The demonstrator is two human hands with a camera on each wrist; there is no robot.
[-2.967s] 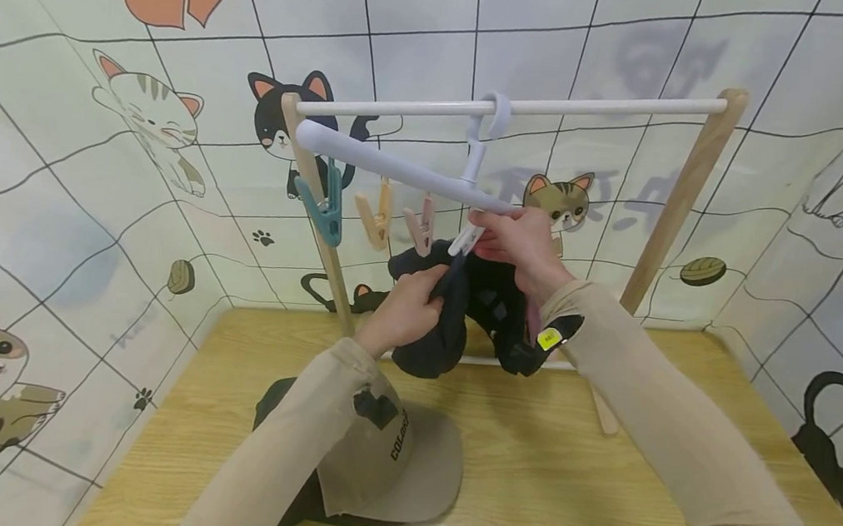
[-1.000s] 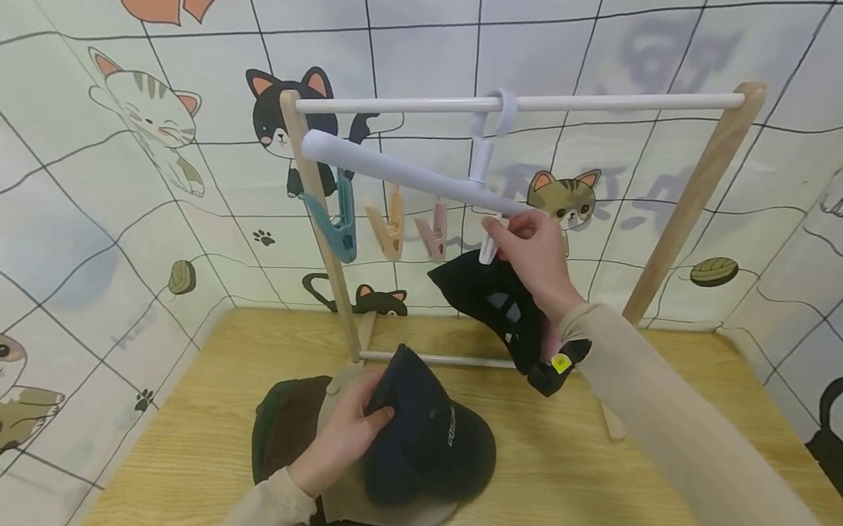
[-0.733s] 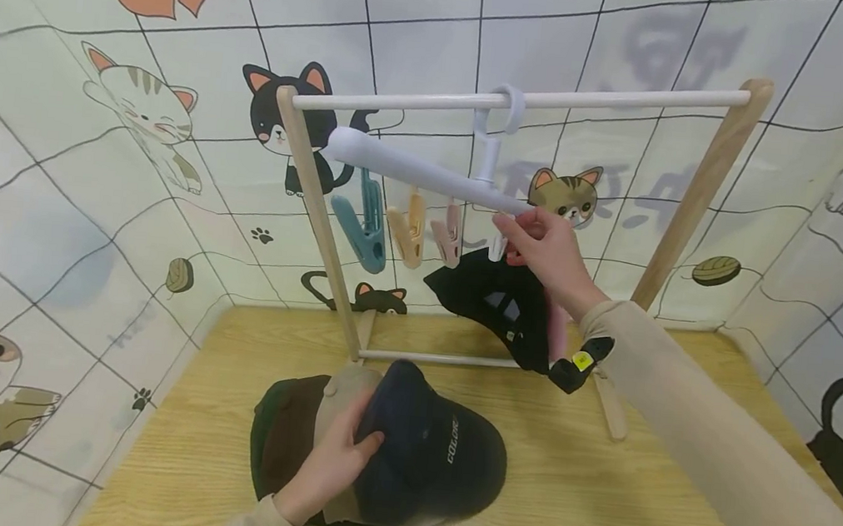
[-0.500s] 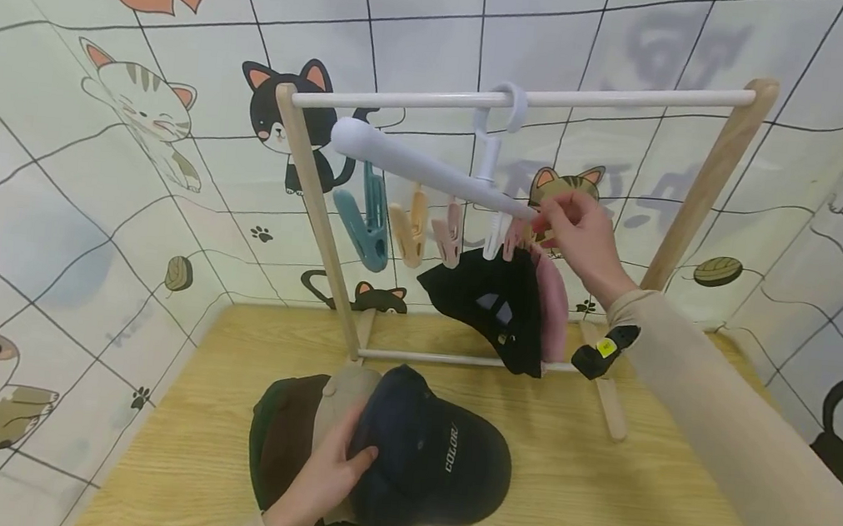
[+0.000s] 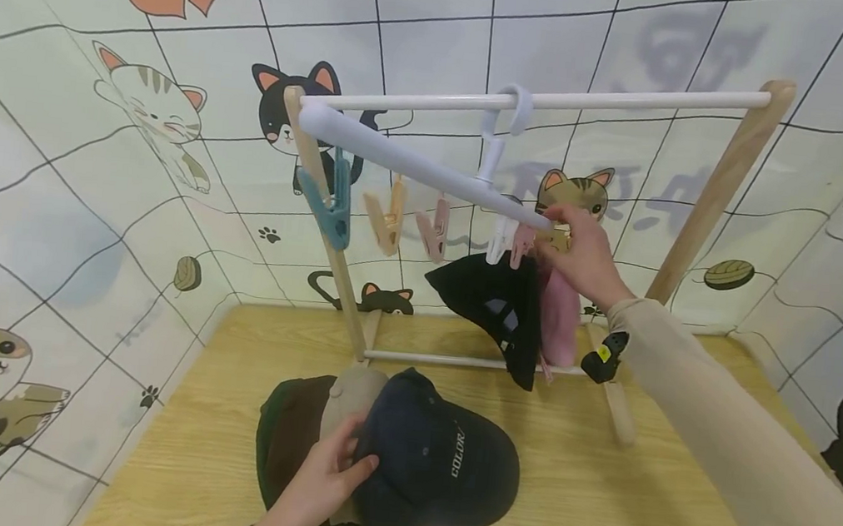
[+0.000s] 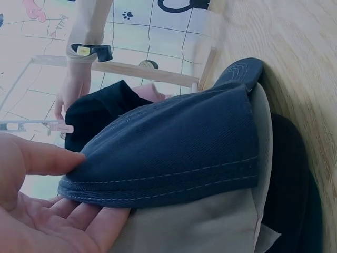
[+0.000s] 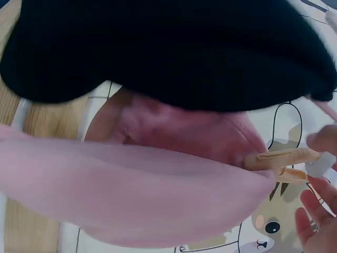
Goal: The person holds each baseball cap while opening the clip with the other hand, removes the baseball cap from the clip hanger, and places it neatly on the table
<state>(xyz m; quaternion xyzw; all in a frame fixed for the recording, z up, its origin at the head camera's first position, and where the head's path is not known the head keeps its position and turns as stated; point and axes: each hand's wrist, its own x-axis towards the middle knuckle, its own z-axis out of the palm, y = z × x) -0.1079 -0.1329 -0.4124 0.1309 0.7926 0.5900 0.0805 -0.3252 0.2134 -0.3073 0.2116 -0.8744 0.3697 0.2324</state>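
With our left grip (image 5: 324,473) pinching the navy cap (image 5: 441,465) atop the stacked caps (image 5: 293,436) on the desk (image 5: 595,512), our right grip (image 5: 581,248) pinching the hanger (image 5: 415,162), we judge the unclipping partly done, black hat (image 5: 484,278) and pink hat (image 5: 560,318) left hanging.

You wear long, plain beige sleeves (image 5: 708,430). A black strapped device (image 5: 596,368) with a yellow label (image 5: 603,353) sits at your right cuff (image 5: 631,315).

The hanger (image 5: 424,167) was smooth plastic. Below the hanger, the navy cap (image 5: 410,479) was matt woven cloth (topstitched), the black cap (image 5: 476,280) apparently cloth too, though blurred, and the tabletop (image 5: 589,495) grained, glossy wood.
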